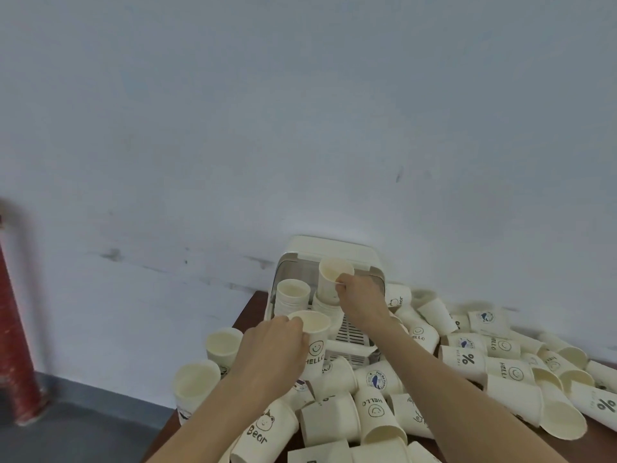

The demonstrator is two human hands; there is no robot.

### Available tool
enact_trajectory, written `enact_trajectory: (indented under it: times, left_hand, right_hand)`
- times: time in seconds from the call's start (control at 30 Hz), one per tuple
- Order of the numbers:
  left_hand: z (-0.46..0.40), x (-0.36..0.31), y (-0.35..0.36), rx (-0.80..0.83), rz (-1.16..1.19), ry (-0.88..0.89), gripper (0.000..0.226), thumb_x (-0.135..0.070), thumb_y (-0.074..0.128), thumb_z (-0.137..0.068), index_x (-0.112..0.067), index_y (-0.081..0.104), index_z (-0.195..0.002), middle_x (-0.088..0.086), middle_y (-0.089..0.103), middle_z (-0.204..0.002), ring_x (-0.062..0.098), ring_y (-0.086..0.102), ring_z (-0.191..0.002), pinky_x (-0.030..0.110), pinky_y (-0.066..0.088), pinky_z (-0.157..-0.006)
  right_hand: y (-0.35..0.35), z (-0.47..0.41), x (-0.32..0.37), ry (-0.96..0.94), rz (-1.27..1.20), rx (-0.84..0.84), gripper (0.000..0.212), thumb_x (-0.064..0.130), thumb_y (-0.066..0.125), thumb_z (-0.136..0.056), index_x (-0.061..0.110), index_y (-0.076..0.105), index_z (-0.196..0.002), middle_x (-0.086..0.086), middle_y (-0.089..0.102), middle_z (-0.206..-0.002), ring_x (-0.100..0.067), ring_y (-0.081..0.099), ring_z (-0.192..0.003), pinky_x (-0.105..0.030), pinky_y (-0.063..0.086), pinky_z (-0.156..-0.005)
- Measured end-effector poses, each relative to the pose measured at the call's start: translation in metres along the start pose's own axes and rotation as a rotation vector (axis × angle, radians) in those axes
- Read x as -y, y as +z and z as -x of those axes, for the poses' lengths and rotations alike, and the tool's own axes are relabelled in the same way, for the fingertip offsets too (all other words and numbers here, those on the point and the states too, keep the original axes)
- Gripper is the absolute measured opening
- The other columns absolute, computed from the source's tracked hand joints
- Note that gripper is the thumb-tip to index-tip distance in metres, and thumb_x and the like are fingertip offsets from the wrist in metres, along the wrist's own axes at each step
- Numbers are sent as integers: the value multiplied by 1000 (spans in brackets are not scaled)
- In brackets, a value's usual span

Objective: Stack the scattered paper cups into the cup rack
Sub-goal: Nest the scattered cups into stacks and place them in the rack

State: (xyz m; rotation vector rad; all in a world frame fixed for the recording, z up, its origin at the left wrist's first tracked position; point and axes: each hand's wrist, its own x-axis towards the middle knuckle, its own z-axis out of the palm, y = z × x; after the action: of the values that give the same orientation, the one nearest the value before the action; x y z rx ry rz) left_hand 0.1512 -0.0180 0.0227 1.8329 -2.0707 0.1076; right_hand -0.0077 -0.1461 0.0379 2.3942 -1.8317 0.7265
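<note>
A white cup rack point(354, 335) with a raised lid stands against the wall on a brown table point(248, 307). Inside it are two stacks of cream paper cups point(292, 295). My right hand point(362, 300) pinches the rim of a plain cup point(330, 279) and holds it upright just above the right stack. My left hand point(273, 349) grips an upright "HELLO" smiley cup point(314, 342) in front of the rack. Several printed cups point(377, 409) lie scattered on the table in front and to the right.
Two upright cups point(222, 342) stand at the table's left edge. A pale wall rises right behind the rack. A red post point(15, 345) stands on the grey floor at far left, beyond the table's edge.
</note>
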Motion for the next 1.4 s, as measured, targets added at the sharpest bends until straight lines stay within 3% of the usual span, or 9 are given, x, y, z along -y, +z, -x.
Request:
enact_trajectory:
  times: [0.33,0.5,0.6,0.93,1.2,1.4]
  left_hand:
    - [-6,5,12,28,-11,-10,24,-36,27,-102,-24,44,-90,-1,60,-99,25,58,-90,35,41,-70]
    - [-14,6,16,42,-11,-20,26,-36,25,-102,-23,42,-88,-1,61,-100,25,58,-90,35,41,-69]
    - [-21,7,15,36,2,-47,26,-36,26,-102,-23,41,-84,0,62,-98,25,59,-89,36,46,-73]
    - [-83,20,2,-286,189,-35,30,-26,41,-100,-12,66,-89,2,56,-80,24,56,-75,40,50,-69]
    - [-108,41,40,-251,167,-25,30,-19,43,-100,-15,52,-71,-1,43,-72,23,50,-69,34,43,-61]
    - [-116,45,51,-203,92,-47,28,-27,36,-102,-15,60,-93,3,52,-85,25,52,-75,33,42,-62]
  right_hand:
    - [31,-1,-10,18,142,146,21,13,35,-99,5,54,-106,-17,60,-102,-35,58,-93,-36,43,-66]
    - [36,4,-7,7,164,184,13,6,34,-93,7,47,-95,-18,57,-103,-35,55,-93,-35,41,-65]
    - [37,7,-7,-8,187,190,18,2,34,-89,5,49,-99,-18,58,-103,-34,55,-95,-35,38,-64]
    - [48,16,-14,-61,216,131,27,4,40,-88,7,46,-115,-16,55,-112,-32,48,-105,-36,38,-72]
    - [51,17,-16,-87,215,105,28,4,42,-87,7,45,-115,-15,55,-111,-31,48,-103,-33,36,-72]
    - [52,17,-16,-85,191,107,29,3,41,-87,8,45,-115,-13,56,-108,-30,49,-101,-34,38,-74]
